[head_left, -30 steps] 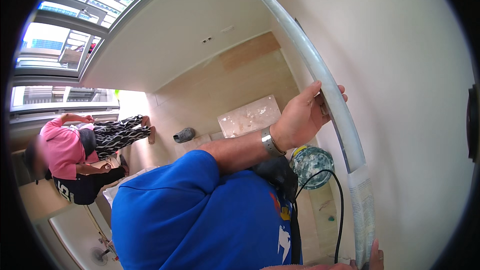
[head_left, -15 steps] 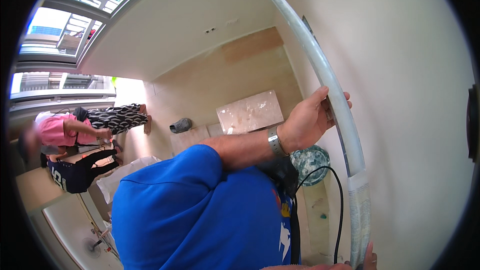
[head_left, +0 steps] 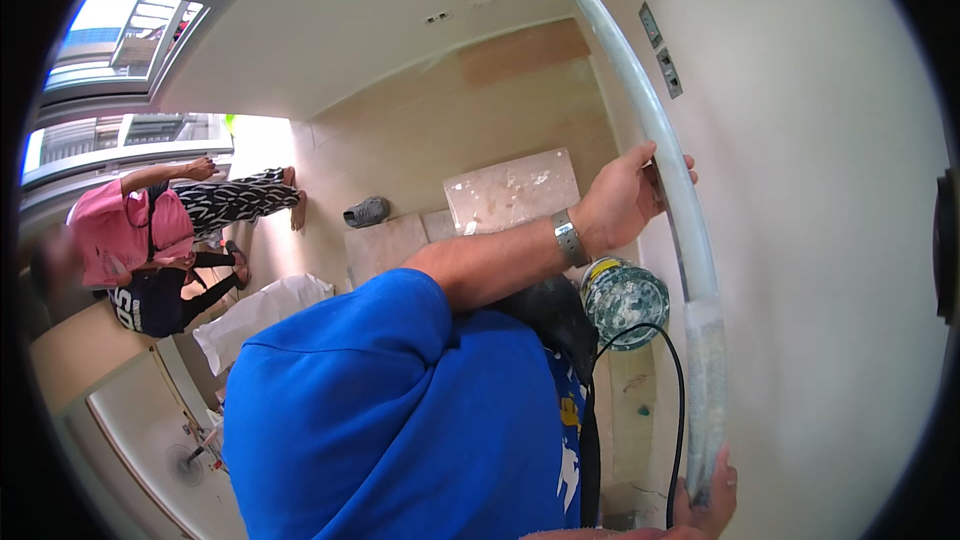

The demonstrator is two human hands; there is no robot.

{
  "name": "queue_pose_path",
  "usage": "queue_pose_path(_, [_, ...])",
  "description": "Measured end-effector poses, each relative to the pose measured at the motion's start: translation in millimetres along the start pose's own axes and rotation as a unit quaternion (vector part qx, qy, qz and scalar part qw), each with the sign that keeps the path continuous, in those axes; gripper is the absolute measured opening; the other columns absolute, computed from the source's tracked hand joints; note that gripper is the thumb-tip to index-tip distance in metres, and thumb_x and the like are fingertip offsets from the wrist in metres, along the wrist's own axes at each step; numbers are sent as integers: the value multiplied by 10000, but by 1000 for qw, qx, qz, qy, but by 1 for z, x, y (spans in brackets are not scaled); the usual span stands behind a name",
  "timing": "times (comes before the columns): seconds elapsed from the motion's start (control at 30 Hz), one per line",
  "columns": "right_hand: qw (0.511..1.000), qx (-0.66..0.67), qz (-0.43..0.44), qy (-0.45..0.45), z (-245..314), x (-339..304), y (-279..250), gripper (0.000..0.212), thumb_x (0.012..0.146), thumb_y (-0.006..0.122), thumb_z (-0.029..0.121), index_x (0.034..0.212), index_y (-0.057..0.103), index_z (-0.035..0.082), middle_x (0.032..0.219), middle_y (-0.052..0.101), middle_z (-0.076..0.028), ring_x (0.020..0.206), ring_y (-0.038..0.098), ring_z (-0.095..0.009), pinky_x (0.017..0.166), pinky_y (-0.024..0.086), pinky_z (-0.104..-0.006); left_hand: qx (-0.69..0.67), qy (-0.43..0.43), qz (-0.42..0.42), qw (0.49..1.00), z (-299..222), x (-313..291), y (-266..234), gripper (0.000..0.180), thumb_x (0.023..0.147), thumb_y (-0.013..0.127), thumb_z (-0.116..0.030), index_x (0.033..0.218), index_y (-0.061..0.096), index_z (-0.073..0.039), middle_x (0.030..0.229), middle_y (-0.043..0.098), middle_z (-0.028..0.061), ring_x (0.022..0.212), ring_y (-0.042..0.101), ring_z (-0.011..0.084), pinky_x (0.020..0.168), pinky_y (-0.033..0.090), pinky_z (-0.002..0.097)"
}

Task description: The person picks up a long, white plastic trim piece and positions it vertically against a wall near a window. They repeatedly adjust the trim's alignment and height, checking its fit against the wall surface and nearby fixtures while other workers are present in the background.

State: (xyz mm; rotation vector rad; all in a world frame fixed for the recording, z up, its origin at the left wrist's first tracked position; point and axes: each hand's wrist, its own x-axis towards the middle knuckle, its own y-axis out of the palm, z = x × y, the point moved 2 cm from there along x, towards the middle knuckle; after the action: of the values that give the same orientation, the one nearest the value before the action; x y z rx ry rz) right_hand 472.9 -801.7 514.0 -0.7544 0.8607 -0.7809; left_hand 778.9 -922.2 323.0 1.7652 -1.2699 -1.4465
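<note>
A long grey metal straightedge bar (head_left: 645,100) runs from the top of the view down along the pale wall. My left hand (head_left: 622,202), with a watch on the wrist, is closed around its middle, thumb on the near side and fingertips showing past the far edge. My right hand (head_left: 708,500) grips the lower end, where the bar has a whitish, worn-looking covering. Part of my right hand and forearm is cut off by the lower edge of the view.
Below the bar stands a plaster-smeared bucket (head_left: 626,305), with a black cable (head_left: 682,410) looping beside it. A spotted board (head_left: 512,190) and a grey shoe (head_left: 367,211) lie on the floor. Wall sockets (head_left: 669,72) sit beside the bar. Two people (head_left: 130,230) are at the left.
The bar and both hands have shifted within the view, and the wall sockets now show beside the bar. More of my right hand is visible. The person in pink has moved an arm.
</note>
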Motion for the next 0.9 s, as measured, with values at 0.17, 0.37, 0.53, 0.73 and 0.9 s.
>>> queue_pose_path(0.17, [999, 21, 8, 32, 0, 56, 71, 688, 632, 660, 52, 1290, 458, 69, 877, 558, -182, 732, 581, -353, 637, 471, -402, -8, -23, -79, 997, -6, 46, -85, 385, 955, 221, -268, 1185, 386, -7, 1075, 552, 116, 1024, 536, 219, 925, 391, 418])
queue_pose_path(0.37, [998, -38, 32, 24, 2, 112, 143, 678, 682, 635, 90, 1323, 412, 81, 908, 564, -190, 775, 588, -351, 667, 476, -415, -11, -48, -135, 990, -8, 100, -177, 378, 952, 226, -254, 1202, 365, -7, 1087, 557, 119, 1015, 545, 217, 923, 391, 422])
queue_pose_path(0.53, [998, -31, 37, 35, 2, 105, 122, 669, 701, 628, 99, 1330, 400, 87, 915, 566, -201, 781, 592, -358, 661, 476, -424, -6, -48, -109, 993, -12, 95, -158, 372, 960, 224, -254, 1191, 391, -16, 1109, 554, 118, 1037, 540, 209, 936, 387, 403])
queue_pose_path(0.73, [981, 66, 63, 174, -29, 8, 40, 604, 751, 675, 52, 1309, 446, 57, 806, 505, -103, 603, 501, -164, 551, 440, -278, -26, -60, 24, 998, -16, 29, -48, 374, 970, 249, -285, 1204, 414, -44, 1173, 529, 75, 1108, 497, 191, 941, 380, 368])
queue_pose_path(0.9, [980, 17, 83, 179, 9, -8, -39, 614, 722, 702, 90, 1283, 458, 39, 885, 558, -132, 684, 541, -225, 638, 450, -327, -8, -20, 105, 994, -24, -14, 23, 372, 967, 282, -309, 1247, 406, -99, 1211, 512, 58, 1145, 471, 198, 944, 375, 371])
